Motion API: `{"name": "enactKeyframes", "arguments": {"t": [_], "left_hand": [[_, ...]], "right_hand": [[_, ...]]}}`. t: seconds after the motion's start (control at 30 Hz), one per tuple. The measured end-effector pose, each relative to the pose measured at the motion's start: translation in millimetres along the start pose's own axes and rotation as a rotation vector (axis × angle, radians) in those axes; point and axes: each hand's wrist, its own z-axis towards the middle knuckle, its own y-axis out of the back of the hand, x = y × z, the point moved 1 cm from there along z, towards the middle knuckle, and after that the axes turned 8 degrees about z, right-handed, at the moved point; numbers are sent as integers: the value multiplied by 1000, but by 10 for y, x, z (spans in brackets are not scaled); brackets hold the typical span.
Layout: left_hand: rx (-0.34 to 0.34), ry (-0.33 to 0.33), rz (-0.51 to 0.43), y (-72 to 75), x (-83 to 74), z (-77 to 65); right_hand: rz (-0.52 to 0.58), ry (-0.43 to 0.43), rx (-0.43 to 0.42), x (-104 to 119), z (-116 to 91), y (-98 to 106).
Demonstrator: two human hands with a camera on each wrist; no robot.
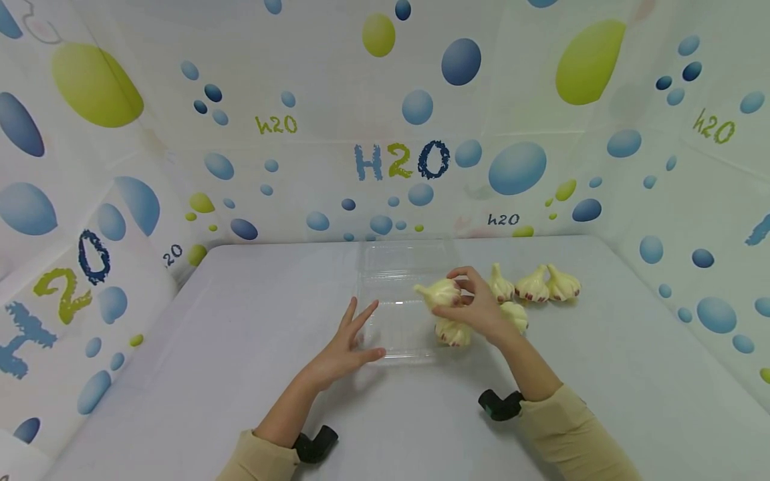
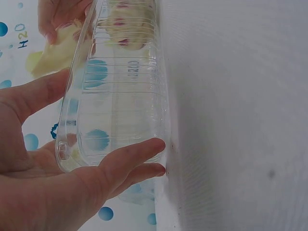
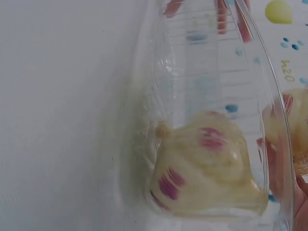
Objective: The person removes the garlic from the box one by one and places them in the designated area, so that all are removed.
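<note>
My right hand [image 1: 478, 307] pinches a garlic bulb [image 1: 441, 292] above a clear plastic container [image 1: 397, 341] with a hinged lid lying open behind it. The held bulb's stem points left; in the right wrist view this bulb [image 3: 301, 120] is partly cut off by the frame edge. Inside the container's right front corner rests another garlic bulb [image 1: 452, 334], seen through the wall as a pale bulb [image 3: 207, 168] with purple streaks. My left hand [image 1: 339, 351] is at the container's left side, fingers spread and fairly straight; its fingers [image 2: 130, 156] lie close against the wall, though contact is hard to tell.
Right of the container sits a garlic bulb [image 1: 515, 316], partly behind my right wrist. Farther back stand more bulbs, one beside the lid [image 1: 500, 284] and a touching pair [image 1: 563, 284]. A white table [image 1: 240, 321] lies under everything, with a patterned sheet [image 1: 313, 174] behind.
</note>
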Motion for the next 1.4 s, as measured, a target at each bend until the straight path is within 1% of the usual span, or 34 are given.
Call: {"name": "enactKeyframes", "arguments": {"t": [0.27,0.5,0.63,0.9,1.03,1.2,1.4], "left_hand": [[4,2,3,6,-6,-3],[3,3,10,11,-8,5],[4,4,4,9,-14,2],[6,3,3,13,-31,-4],[3,-2,9,12,-22,-9],[2,-10,15,9,-7,-6],[2,3,11,5,-1,7]], "right_hand": [[-2,-4,-10,23,-58,192],[-6,-47,-52,16,-104,354],[-16,-55,-74,29,-141,445],[-8,-41,-113,50,-213,611],[-35,-53,-133,67,-247,682],[-59,-46,-144,58,-277,782],[-93,-31,-162,51,-317,907]]}}
